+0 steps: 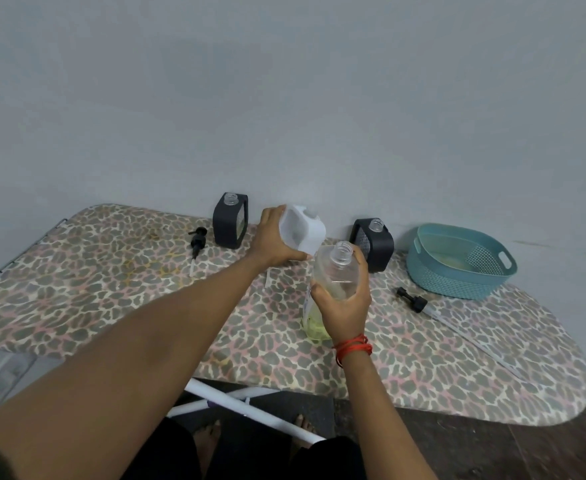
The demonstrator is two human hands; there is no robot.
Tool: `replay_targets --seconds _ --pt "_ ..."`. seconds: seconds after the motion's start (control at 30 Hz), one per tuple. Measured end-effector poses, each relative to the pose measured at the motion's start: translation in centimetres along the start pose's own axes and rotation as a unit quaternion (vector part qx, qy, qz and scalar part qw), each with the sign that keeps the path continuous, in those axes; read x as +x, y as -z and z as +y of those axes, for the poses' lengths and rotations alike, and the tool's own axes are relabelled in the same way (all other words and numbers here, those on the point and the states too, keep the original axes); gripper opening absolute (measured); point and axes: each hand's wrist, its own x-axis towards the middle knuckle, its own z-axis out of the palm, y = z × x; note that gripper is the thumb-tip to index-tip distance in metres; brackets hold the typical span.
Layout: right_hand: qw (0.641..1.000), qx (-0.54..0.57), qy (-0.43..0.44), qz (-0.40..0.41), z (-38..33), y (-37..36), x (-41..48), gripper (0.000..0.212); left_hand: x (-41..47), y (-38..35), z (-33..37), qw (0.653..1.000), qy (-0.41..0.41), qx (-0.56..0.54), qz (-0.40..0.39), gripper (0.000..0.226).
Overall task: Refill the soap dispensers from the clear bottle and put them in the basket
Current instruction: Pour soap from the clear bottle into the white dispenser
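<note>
— What is the table (118,299) covered in?

— Printed cloth, matt, with a leopard pattern. A thin metal rail (24,252) edges its far left end.

— And the clear bottle (336,271)?

— Transparent plastic, smooth and slightly glossy, with a ribbed threaded neck.

— The white dispenser (302,233)?

— Smooth white plastic, rather matt. The two black dispensers (230,221) (374,244) look like matt black plastic shells with clear necks.

— The basket (457,261)?

— Teal plastic, moulded with a woven texture and a perforated panel.

— The pumps (197,241) (412,299)?

— Black plastic, with pale tubes. The floor (492,452) may be dark wood, though it is hard to tell.
</note>
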Motion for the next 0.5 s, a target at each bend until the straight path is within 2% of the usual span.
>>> replay_targets --seconds 0.13,0.23,0.4,0.5 --pt "1.000 -0.002 -0.017 -0.006 -0.6 0.1 0.0 0.083 -3.1 1.8 0.5 0.996 -0.050 -0.047 0.060 0.116" --pt "1.000 -0.011 -0.022 -0.013 -1.3 0.2 0.0 0.081 -7.1 3.5 -0.7 0.992 -0.047 -0.079 0.085 0.117" --pt "0.999 -0.021 -0.044 -0.014 -1.8 0.3 -0.2 0.083 -13.8 5.9 -3.9 0.990 -0.027 -0.127 0.055 0.108" --pt "0.998 -0.027 -0.050 -0.013 -1.9 0.3 -0.3 0.087 -15.7 6.4 -5.2 0.991 -0.005 -0.129 0.044 0.113"
